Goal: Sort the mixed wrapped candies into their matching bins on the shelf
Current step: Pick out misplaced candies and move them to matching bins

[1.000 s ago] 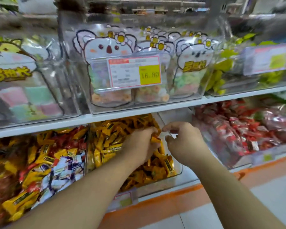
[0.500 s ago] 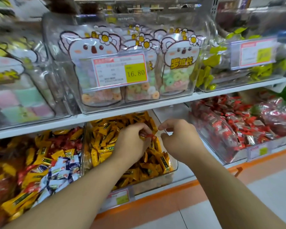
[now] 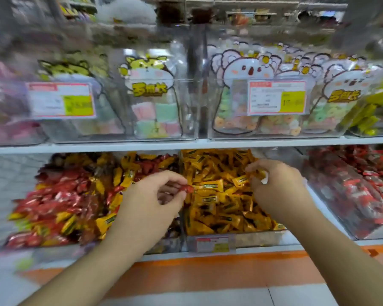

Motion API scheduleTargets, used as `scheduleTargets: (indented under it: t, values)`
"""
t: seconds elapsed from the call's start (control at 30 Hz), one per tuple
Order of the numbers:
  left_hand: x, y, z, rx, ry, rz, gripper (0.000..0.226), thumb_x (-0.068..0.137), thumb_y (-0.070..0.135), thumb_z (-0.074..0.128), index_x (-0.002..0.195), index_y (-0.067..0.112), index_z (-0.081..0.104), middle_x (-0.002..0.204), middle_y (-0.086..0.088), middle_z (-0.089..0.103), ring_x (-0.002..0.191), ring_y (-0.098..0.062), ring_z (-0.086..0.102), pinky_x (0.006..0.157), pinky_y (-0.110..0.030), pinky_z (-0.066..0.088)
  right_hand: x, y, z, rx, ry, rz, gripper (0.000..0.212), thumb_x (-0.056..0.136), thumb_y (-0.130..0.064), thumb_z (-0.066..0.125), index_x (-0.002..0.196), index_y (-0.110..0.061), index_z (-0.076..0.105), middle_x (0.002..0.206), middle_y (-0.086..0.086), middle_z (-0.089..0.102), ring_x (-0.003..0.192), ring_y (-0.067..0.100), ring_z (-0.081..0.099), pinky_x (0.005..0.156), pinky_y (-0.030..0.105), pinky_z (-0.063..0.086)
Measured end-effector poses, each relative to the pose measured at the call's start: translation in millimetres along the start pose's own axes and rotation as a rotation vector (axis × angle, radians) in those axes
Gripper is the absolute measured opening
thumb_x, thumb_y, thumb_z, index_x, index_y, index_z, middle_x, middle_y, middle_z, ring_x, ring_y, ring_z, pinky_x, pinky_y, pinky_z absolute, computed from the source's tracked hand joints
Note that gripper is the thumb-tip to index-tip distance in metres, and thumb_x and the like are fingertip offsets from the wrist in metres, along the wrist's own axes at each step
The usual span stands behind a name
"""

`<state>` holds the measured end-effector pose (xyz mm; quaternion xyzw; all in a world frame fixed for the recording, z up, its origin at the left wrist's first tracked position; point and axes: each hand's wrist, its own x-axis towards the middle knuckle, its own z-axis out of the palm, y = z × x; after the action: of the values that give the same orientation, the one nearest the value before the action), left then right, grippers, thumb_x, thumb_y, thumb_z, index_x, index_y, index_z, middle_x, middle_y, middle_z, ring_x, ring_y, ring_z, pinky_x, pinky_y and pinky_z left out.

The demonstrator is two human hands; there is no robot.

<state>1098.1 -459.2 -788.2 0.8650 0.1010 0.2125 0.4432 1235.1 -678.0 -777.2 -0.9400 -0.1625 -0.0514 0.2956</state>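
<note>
Centre frame, over the yellow candy bin (image 3: 208, 236), a red candy (image 3: 184, 188) is being pinched by left hand (image 3: 149, 199) fingertips; a yellow candy (image 3: 241, 180) is being gripped by the right hand (image 3: 276, 184).

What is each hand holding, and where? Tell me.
Left hand pinches a small red wrapped candy by one end. Right hand grips something small and white; cannot identify it.

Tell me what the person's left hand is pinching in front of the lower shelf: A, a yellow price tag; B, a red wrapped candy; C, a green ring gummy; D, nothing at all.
B: the left hand pinches a small red wrapped candy at its fingertips, by the front left edge of the clear plastic bin of yellow wrapped candies.
</note>
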Motion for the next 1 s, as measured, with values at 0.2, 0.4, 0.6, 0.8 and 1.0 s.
scheduleTargets:
  t: [0.2, 0.4, 0.6, 0.8, 1.0]
  values:
    - [-18.2, -56.7, -92.6, 0.250, 0.208, -0.053, 0.018, 0.089, 0.021, 0.078, 0.100, 0.035, 0.072, 0.090, 0.020, 0.068, 0.084, 0.003, 0.064, 0.077, -0.017, 0.053, -15.8, -33.6, 24.8, -0.173, -0.053, -0.077, 0.032, 0.087, -0.034, 0.069, 0.084, -0.063, 0.055, 0.087, -0.006, 0.072, 0.060, 0.015, 0.060, 0.062, 0.036, 0.055]
    - [0.1, -91.1, -140.1, 0.475, 0.281, -0.078, 0.032, 0.092, 0.023, 0.073, 0.123, 0.026, 0.069, 0.110, 0.012, 0.056, 0.104, -0.013, 0.062, 0.095, -0.026, 0.046, -10.8, -37.4, 31.9, -0.133, -0.061, -0.033, 0.030, 0.087, -0.017, 0.074, 0.090, -0.047, 0.070, 0.086, -0.004, 0.074, 0.063, 0.012, 0.067, 0.062, 0.036, 0.052]
    - [-3.7, -64.4, -90.8, 0.403, -0.028, 0.081, 0.036, 0.100, 0.040, 0.059, 0.136, 0.040, 0.058, 0.140, 0.027, 0.045, 0.119, 0.002, 0.050, 0.096, -0.014, 0.034, 12.7, -2.8, 27.2, -0.049, 0.025, 0.039, 0.035, 0.088, -0.003, 0.063, 0.089, -0.037, 0.074, 0.092, -0.009, 0.075, 0.080, 0.021, 0.070, 0.071, 0.027, 0.045]
    - [-5.7, -38.0, -9.0, 0.356, -0.361, 0.231, 0.052, 0.106, 0.054, 0.040, 0.157, 0.047, 0.030, 0.163, 0.037, 0.003, 0.149, 0.008, 0.018, 0.116, -0.016, 0.023, 17.1, 24.0, 34.8, -0.172, -0.111, -0.052, 0.017, 0.091, -0.017, 0.069, 0.085, -0.031, 0.074, 0.079, -0.010, 0.074, 0.068, 0.008, 0.066, 0.056, 0.015, 0.045]
    - [-2.5, -45.6, 16.4, 0.428, -0.360, 0.285, 0.061, 0.107, 0.054, 0.035, 0.163, 0.040, 0.016, 0.167, 0.030, -0.004, 0.149, 0.013, -0.016, 0.111, -0.009, -0.007, 27.3, 41.0, 51.2, -0.283, -0.256, -0.047, 0.024, 0.094, -0.021, 0.065, 0.112, -0.034, 0.074, 0.098, -0.010, 0.076, 0.089, 0.016, 0.070, 0.079, 0.030, 0.056]
